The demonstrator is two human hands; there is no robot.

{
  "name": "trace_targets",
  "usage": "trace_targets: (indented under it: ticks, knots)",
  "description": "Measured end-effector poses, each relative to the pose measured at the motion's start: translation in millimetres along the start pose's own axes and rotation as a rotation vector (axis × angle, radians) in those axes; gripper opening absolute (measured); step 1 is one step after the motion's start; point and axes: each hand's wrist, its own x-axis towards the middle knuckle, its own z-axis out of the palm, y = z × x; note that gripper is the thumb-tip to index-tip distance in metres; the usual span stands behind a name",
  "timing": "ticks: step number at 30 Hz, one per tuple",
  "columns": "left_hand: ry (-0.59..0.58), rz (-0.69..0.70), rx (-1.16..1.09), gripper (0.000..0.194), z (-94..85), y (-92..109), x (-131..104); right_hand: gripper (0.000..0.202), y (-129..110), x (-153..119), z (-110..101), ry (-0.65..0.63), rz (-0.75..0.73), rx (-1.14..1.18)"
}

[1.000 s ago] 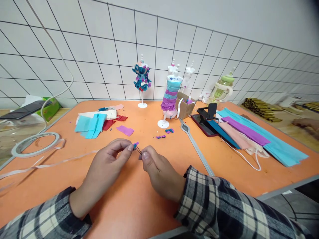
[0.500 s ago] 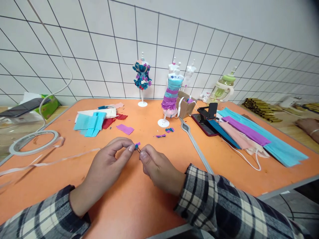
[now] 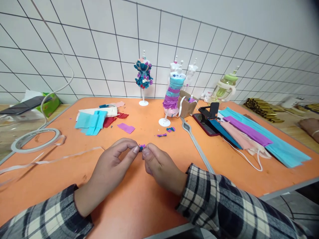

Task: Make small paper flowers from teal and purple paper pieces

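Over the middle of the orange table (image 3: 124,205), my left hand (image 3: 113,169) pinches a small blue and purple piece (image 3: 141,148) between thumb and index finger. My right hand (image 3: 159,162) has its thumb and finger closed at the right side of the same piece, so both hands meet there. Beyond them lie two little purple and blue twisted pieces (image 3: 170,129). A purple fabric scrap (image 3: 126,128) rests flat behind my left hand. Further back, a small dress form (image 3: 171,99) wears a blue and purple dress, and another (image 3: 144,74) wears a teal flowered one.
Blue fabric pieces (image 3: 93,122) and red scraps (image 3: 109,121) lie at the back left, a tape roll (image 3: 17,146) at the far left. On the right are a phone (image 3: 203,126), a grey strap (image 3: 196,146), coloured fabric strips (image 3: 249,131) and a green-lidded bottle (image 3: 224,86).
My fingertips have come closer together around the small piece, and the thin strand seen between them before is now hidden. The view has shifted slightly.
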Motion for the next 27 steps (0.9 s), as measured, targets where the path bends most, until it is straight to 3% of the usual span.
trace_targets:
  ticks: [27]
  knots:
    - [-0.041,-0.048,-0.085,0.03,3.7,0.5,1.3,0.035,8.3,1.7,5.0,0.037,0.023,0.031]
